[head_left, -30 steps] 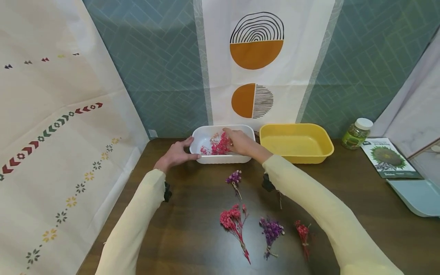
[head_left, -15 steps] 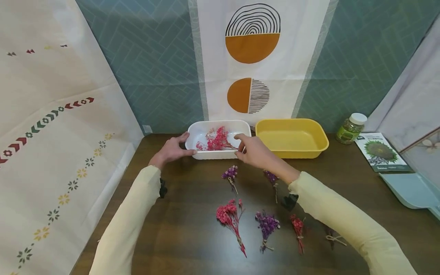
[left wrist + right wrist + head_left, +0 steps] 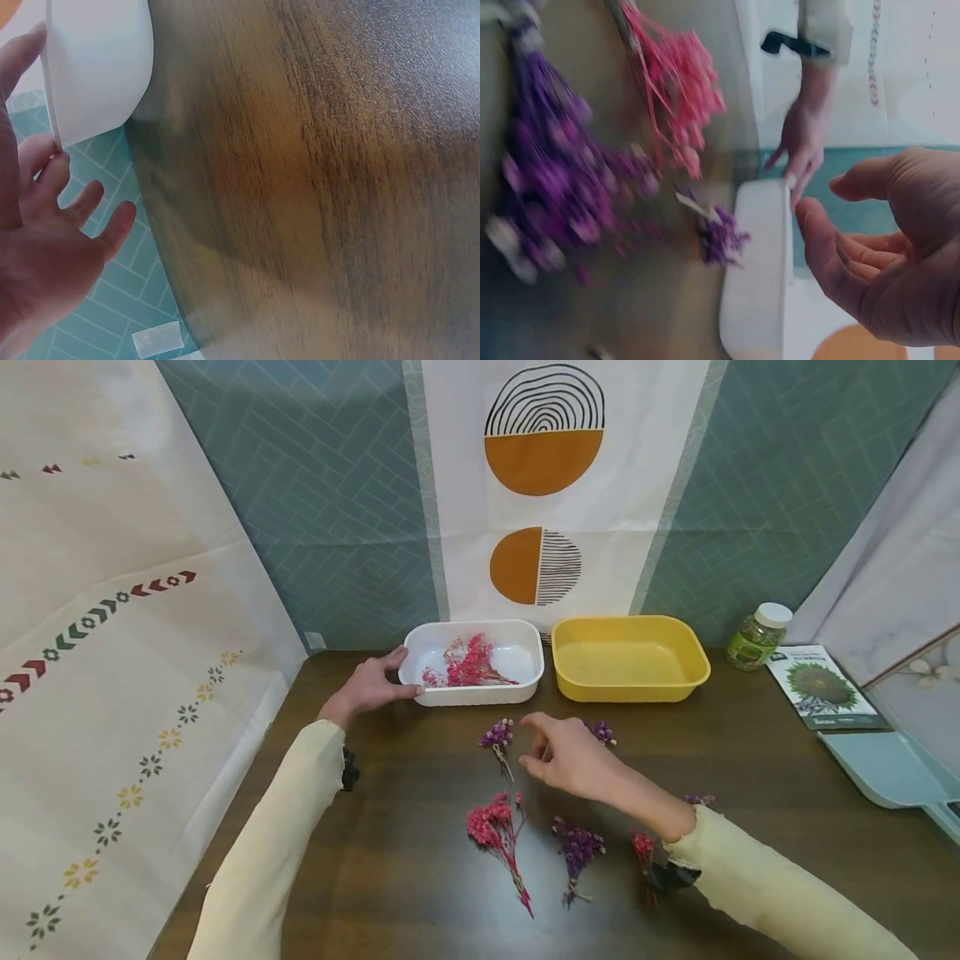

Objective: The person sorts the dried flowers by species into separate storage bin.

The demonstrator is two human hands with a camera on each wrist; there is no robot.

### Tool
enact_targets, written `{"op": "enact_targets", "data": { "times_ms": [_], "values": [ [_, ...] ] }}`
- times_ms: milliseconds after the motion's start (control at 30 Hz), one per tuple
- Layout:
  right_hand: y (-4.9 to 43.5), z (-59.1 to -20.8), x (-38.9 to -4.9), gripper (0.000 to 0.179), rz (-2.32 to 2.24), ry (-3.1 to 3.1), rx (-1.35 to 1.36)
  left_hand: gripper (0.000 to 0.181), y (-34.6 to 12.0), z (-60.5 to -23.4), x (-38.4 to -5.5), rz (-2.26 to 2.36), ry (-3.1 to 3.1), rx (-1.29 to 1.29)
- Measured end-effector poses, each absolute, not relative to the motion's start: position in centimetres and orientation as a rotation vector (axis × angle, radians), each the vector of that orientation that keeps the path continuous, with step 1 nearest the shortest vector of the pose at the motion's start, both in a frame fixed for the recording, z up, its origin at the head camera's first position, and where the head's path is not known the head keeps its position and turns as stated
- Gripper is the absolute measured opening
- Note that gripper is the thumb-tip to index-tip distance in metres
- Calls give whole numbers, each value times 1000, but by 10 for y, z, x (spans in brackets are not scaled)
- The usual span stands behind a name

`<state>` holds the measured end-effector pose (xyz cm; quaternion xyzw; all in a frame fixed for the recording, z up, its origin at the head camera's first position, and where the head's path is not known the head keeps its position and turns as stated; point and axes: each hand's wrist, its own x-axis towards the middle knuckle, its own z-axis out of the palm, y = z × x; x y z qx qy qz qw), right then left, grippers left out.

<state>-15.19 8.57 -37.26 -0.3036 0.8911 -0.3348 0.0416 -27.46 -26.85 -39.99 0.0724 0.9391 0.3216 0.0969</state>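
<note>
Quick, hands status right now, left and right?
Left hand: holding the left end of the white tub between thumb and fingers.
Right hand: open, fingers loosely curved, thumb apart, holding nothing.

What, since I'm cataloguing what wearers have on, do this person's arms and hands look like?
The left sleeve and right sleeve are long, plain and pale yellow, with soft creases. A small black device shows at the left wrist, and a second black device at the right. The left hand and right hand are bare, without gloves.
</note>
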Motion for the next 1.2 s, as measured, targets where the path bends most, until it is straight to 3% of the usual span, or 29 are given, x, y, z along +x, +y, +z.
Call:
{"op": "enact_targets", "data": {
  "times_ms": [533,1200],
  "values": [
    [75,-397,-97,51,-978,2602,-901,104,-268,-393,-281,956,2794,209],
    [59,-430,-67,70,-865,2610,-800,102,-269,-400,-277,940,2776,187]
  ]
}}
